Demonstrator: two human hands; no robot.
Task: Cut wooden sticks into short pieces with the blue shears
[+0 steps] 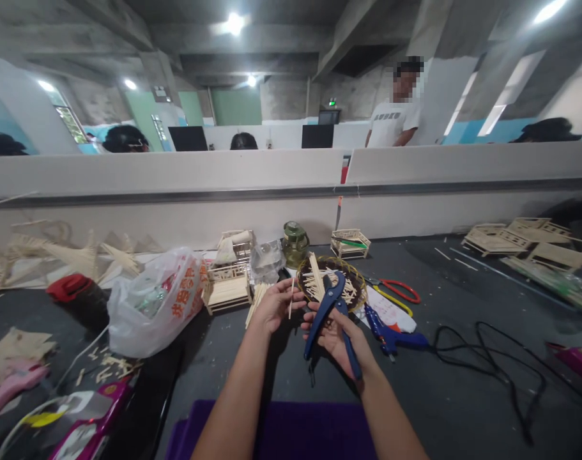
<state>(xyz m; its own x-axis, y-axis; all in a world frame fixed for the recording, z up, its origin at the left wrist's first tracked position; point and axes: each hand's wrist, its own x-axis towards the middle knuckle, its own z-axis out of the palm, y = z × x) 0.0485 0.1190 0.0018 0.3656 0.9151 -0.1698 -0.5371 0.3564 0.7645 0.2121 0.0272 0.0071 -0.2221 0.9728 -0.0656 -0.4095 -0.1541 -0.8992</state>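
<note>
My left hand (pixel 277 305) pinches a thin wooden stick (pixel 291 299) upright between thumb and fingers. Across the palm of my right hand (pixel 336 335) lies a blue-handled ratchet cutter (pixel 319 317), its handles spread apart and the fingers curled around it. Just beyond both hands is a round woven basket (pixel 363 291) with many short wooden stick pieces (pixel 352 292) in it. The head of the cutter overlaps the basket in view. More sticks (pixel 256 303) lie in a bundle left of my left hand.
Small wooden bench models (pixel 227 289) stand left, with more (pixel 496 239) at the far right. A plastic bag (pixel 149 313) and a green jar (pixel 295 246) are nearby. Right of the basket lie red-and-yellow-handled pliers (pixel 400 291) and a blue glue gun (pixel 396 335) with a black cable.
</note>
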